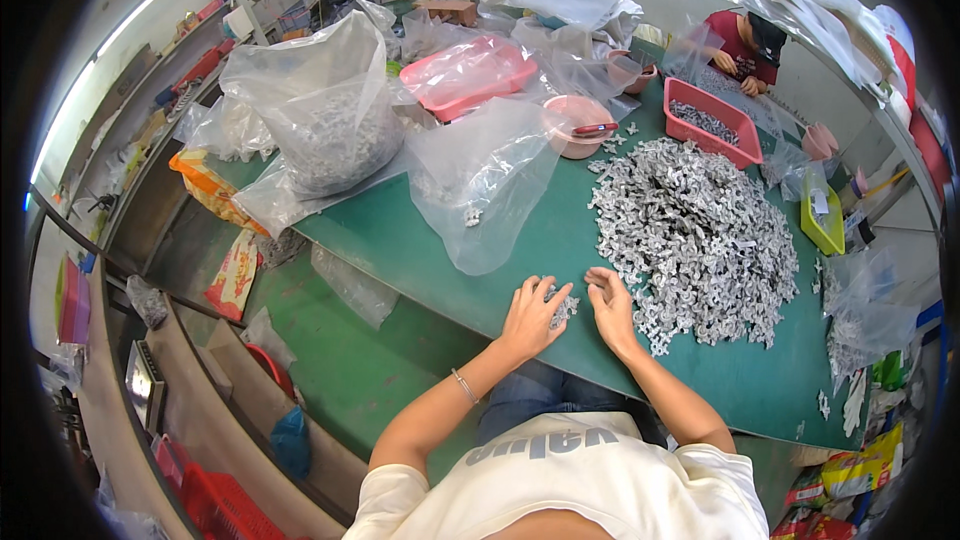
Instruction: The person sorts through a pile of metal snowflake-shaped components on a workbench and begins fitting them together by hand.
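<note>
Left hand (532,318): fingers curled and thumb brought round a few small grey parts (565,308) near the edge of the green table (562,230); whether they are clamped or only cupped cannot be told. A thin bracelet (464,387) is worn on the left wrist. Right hand (610,310): fingers bent, held just beside the left with a gap between the 2; whether anything is pinched cannot be told. The large pile (695,240) of similar grey parts is spread on the table, just to the right of the right hand. Beyond the hands, 1 flat clear bag (480,180) is laid, with 1 bulging clear bag (335,130) farther left. Past the pile, 1 pink tray (703,143) is partly filled with grey parts. At the far side, 1 co-worker (745,45) is seen, both hands over the table.
</note>
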`<state>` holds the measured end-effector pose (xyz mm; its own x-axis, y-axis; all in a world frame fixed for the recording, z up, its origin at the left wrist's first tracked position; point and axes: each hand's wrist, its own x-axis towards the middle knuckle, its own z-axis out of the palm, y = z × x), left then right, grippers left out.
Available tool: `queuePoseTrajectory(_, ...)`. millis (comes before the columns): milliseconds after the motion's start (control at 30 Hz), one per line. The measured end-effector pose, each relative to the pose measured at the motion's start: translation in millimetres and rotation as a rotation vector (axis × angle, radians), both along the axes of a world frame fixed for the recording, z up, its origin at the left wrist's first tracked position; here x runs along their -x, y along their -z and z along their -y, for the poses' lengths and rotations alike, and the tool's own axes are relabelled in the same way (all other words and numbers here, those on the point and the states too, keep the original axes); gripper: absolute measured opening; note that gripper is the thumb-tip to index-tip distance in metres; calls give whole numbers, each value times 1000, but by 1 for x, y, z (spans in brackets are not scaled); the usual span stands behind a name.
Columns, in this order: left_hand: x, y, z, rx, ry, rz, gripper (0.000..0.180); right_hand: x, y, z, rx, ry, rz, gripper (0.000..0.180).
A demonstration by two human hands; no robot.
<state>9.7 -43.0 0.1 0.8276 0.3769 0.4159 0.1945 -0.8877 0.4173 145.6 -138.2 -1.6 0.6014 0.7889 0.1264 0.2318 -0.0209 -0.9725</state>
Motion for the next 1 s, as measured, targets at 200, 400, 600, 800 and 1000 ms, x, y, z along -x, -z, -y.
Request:
queuePoseTrajectory(200, -5, -3, -9, -39, 43, -97, 45, 13, 4, 7, 174, -133, 69, 45)
queuePoseTrajectory(400, -10, -3, -17, -37, 41, -45, 41, 3, -5, 1, -81, -19, -555, 45)
queuePoseTrajectory(600, -2, 2, -21, 33, -22, 62, 37, 11, -17, 0, -162, -93, -607, 38)
queuePoseTrajectory(800, -16, -7, -22, 269, -201, 442, 28, 11, -13, 6, -209, -41, -591, 34)
queuePoseTrajectory(1000, -26, -1, -29, 1576, -344, 846, 15, 19, 3, 3, 67, -91, 177, 42)
